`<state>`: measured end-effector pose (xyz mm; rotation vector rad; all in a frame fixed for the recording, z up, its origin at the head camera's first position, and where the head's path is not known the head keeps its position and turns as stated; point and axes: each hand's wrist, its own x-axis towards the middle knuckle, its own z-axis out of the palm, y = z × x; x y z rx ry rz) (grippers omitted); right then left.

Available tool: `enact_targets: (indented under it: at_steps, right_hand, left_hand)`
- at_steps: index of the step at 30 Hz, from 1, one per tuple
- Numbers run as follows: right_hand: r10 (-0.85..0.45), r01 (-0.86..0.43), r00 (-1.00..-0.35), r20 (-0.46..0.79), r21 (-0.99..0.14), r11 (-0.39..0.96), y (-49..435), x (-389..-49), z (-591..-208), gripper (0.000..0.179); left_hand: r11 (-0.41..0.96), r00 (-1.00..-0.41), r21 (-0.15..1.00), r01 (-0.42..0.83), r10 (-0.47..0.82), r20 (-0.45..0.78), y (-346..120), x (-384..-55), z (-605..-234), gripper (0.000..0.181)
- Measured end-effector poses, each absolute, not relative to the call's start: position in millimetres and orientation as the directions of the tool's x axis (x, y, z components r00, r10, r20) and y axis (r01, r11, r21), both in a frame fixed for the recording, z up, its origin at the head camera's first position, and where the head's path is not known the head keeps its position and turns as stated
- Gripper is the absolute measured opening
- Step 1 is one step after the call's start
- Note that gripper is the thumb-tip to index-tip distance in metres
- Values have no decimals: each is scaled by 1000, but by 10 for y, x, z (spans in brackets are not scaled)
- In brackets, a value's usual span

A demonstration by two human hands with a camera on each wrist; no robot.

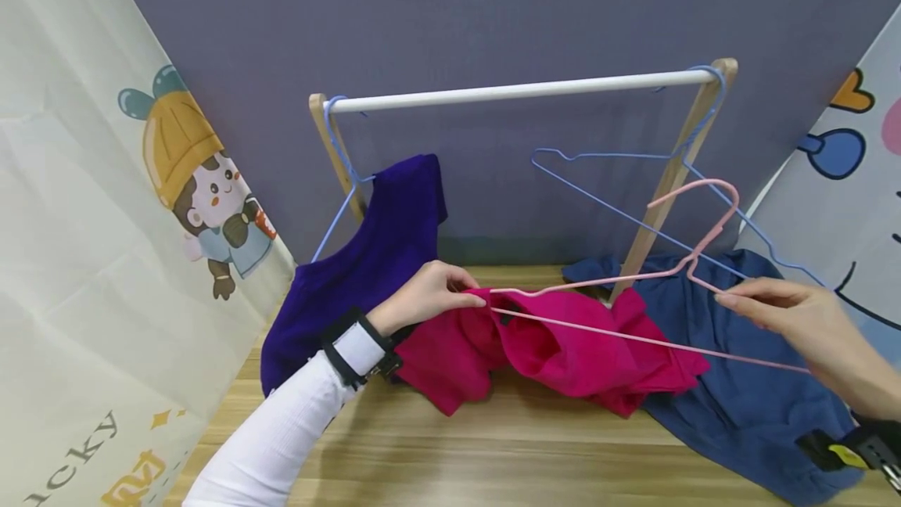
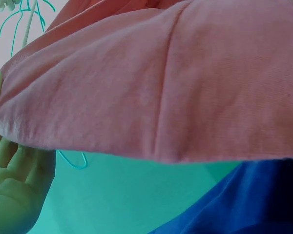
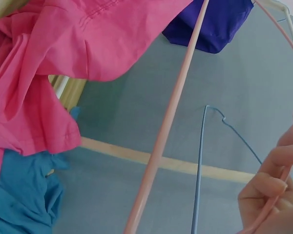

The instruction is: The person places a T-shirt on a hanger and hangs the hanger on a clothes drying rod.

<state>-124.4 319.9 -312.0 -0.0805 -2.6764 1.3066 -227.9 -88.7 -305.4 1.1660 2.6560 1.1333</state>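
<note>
Far left: purple garment (image 1: 380, 241) hangs on a blue hanger from the rack's white rail (image 1: 521, 91). Left hand (image 1: 431, 293): grip closed, thumb and fingers pinching the edge of the magenta shirt (image 1: 591, 374), where the left end of the pink hanger (image 1: 693, 257) enters the cloth. Shirt droops low over the desk (image 1: 422, 460). Right of it: blue garment (image 1: 739, 413) lies crumpled. Far right: second blue hanger (image 1: 605, 202) on rail. Near right: right hand (image 1: 809, 319), grip closed, pinches the pink hanger's right shoulder.
</note>
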Motion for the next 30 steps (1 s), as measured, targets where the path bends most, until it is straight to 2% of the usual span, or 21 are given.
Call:
enact_targets:
  at_steps: [5, 10, 19, 30]
  right_hand:
    - [77, -45, -991, 112, -802, 596, 3138, -1250, -3087, 25]
    - [43, -70, -992, 120, -794, 604, 3008, -1292, -3056, 27]
    - [-6, -104, -992, 126, -787, 608, 2834, -1353, -2984, 30]
    - [-62, -222, -971, 231, -772, 596, 2601, -1401, -2933, 20]
  left_hand:
    - [457, -683, 563, 689, 669, 292, -832, -2251, -3032, 13]
    - [438, -659, 549, 712, 687, 306, -771, -2233, -3022, 13]
    - [476, -688, 540, 694, 659, 304, -719, -2225, -3007, 12]
    - [479, -660, 502, 720, 697, 281, -644, -2220, -3002, 13]
